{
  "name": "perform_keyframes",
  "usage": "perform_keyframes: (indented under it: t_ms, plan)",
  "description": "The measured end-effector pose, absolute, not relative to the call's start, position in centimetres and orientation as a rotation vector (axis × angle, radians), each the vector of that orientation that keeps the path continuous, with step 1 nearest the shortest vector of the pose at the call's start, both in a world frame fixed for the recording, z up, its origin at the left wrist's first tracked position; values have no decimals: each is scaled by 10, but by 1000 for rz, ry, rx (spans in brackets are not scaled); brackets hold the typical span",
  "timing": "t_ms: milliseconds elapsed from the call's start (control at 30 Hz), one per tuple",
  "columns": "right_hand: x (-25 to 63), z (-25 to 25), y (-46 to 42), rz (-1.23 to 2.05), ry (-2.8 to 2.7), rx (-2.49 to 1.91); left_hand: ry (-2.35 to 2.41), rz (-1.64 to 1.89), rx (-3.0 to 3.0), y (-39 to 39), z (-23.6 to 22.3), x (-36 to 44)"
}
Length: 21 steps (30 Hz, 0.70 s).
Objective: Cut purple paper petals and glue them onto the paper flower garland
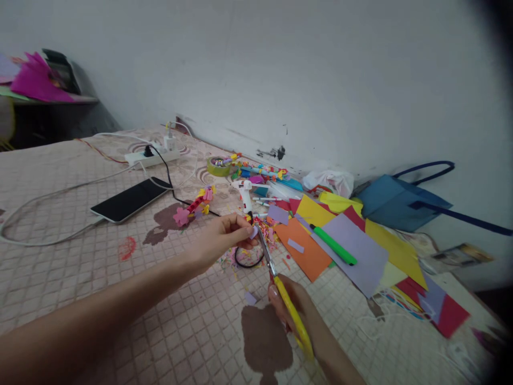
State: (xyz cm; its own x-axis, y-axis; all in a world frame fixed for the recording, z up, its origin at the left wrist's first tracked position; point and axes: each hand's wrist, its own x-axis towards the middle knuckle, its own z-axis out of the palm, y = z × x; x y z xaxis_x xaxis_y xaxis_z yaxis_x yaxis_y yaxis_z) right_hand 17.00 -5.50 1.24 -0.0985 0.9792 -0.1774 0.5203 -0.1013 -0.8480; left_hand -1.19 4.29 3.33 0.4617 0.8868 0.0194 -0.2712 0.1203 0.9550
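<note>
Between the fingertips of my left hand is a small piece of lilac paper. My right hand grips a pair of scissors with yellow handles, its blades pointing up toward the paper. The blade tips are right beside the lilac piece; whether they touch it I cannot tell. Just beyond my left hand stands a white glue gun. Its black cord loops on the bed below the hands, among many tiny coloured paper scraps. A lilac offcut lies nearer to me.
Coloured paper sheets and a green marker lie to the right, with a blue bag behind. On the left are a phone or tablet, its white cable and a power strip. A tape roll sits near the wall.
</note>
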Motion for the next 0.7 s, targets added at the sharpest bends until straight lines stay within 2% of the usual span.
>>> perform_keyframes:
  t_ms: [700]
  plan:
    - [171,6,-55,1252,-1503,-1599,682,934,1135,43,33,-12]
